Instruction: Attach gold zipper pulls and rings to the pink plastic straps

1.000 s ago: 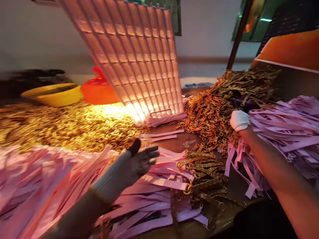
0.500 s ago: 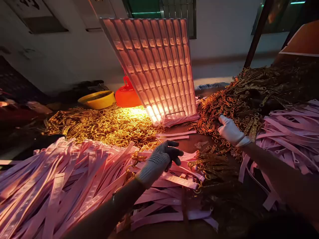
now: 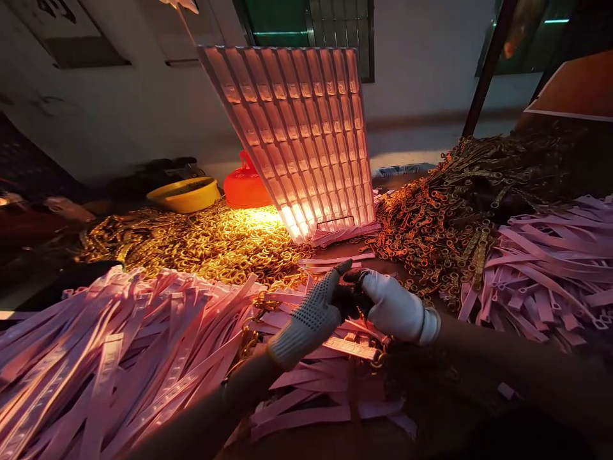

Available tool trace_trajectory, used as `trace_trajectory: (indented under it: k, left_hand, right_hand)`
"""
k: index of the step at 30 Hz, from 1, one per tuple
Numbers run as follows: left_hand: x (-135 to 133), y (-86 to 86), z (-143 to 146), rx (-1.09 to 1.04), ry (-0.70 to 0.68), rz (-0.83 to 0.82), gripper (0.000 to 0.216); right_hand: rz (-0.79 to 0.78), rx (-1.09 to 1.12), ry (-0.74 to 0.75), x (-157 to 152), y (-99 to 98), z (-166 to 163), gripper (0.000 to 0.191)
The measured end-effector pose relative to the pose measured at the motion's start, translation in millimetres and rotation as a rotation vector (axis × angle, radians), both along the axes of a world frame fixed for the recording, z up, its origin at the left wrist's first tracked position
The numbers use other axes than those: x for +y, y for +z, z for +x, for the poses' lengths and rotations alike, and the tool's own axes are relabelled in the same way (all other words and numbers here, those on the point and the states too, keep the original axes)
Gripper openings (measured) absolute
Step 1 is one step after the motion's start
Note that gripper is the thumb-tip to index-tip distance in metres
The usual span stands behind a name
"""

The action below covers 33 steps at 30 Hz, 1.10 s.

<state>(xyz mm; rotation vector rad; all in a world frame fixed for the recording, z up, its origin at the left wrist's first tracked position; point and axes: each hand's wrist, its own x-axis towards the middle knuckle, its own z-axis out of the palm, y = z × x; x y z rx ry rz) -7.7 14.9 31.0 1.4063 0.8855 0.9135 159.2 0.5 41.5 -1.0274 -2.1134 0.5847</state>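
Two hands: left hand point(image 3: 311, 317), right hand point(image 3: 396, 308). Beyond them one yellow bowl point(image 3: 184, 193), one orange jug point(image 3: 245, 185), one ribbed panel point(image 3: 306, 128).

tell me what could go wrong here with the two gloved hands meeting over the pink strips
1. The left hand and right hand meet fingertip to fingertip in dim light. Whatever sits between them is hard to see and might drop among the pink strips.
2. Loose metal clasps lie heaped close by and could snag either hand's glove.

Only a narrow bare strip of worktop point(image 3: 383, 265) lies open near the middle, hemmed by straps point(image 3: 119, 345) along the left edge, rings point(image 3: 205, 239) and a leaning panel point(image 3: 306, 128) behind, and clasps point(image 3: 445, 211) rightward.
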Motion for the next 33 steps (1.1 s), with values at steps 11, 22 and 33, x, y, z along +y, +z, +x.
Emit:
trace_trajectory:
  k: [11, 22, 33]
  left_hand:
    - [-2.1, 3.3, -14.7, -0.118, 0.013, -0.249, 0.066]
    - [3.7, -8.5, -13.0, 0.045, -0.014, -0.193, 0.06]
    - [39.3, 8.5, 9.2, -0.294, 0.072, -0.364, 0.044]
  right_hand:
    - [0.045, -0.173, 0.003, 9.2, 7.8, 18.4, 0.044]
    - [0.037, -0.699, -0.073, 2.2, 5.2, 14.1, 0.022]
    - [-0.107, -0.446, -0.368, 13.3, -8.1, 0.4, 0.031]
